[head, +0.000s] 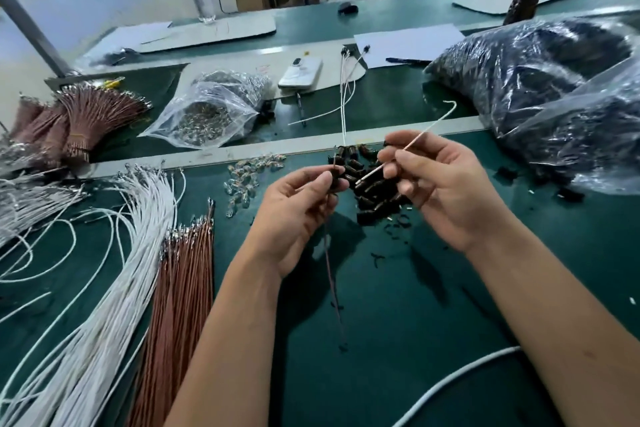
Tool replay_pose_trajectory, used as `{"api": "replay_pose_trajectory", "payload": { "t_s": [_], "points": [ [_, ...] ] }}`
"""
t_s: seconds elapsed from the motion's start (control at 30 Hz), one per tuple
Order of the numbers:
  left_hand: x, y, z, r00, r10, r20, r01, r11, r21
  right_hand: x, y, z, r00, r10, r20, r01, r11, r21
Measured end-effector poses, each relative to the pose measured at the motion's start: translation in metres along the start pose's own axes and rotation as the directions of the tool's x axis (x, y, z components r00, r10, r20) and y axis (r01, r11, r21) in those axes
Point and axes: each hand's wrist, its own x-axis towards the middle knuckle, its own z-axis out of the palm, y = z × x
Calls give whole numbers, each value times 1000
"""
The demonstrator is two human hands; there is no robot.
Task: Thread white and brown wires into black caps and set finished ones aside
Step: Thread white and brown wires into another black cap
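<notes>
My left hand [298,215] pinches a black cap [336,174] with a brown wire [333,284] that hangs down from it over the green table. My right hand [436,191] pinches a white wire [420,133]; its near tip points down-left toward the cap and its far end curls up behind my fingers. Between and behind my hands lies a pile of loose black caps [372,194]. Finished pieces with white wires [346,90] lie further back at the centre.
Bundles of white wires [114,253] and brown wires [183,295] lie at the left. Small clear parts [247,177] sit near the metal strip. Behind are a clear bag of metal terminals [207,114], a phone [300,72] and big plastic bags of black parts [540,80] at the right.
</notes>
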Motion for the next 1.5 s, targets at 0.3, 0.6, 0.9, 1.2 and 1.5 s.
{"api": "replay_pose_trajectory", "payload": {
  "t_s": [0.3, 0.6, 0.9, 1.2, 1.5],
  "points": [
    [-1, -3, -4, 988, -74, 139, 79, 996, -33, -5, 6, 6, 971, -197, -137, 176, 973, -152],
    [1, -1, -2, 975, -117, 188, 121, 993, -12, -6, 3, 11, 969, -202, -140, 175, 967, -187],
    [-2, -1, -1, 971, -106, 212, 100, 994, 40, -8, 0, 13, 963, -233, -133, 200, 954, -225],
    [-3, 0, -1, 968, -124, 218, 112, 991, 68, -9, 3, 15, 956, -260, -135, 201, 918, -341],
    [-3, -2, 2, 968, -125, 216, 107, 990, 94, -10, 1, 8, 978, -182, -100, 136, 925, -355]
  ]
}}
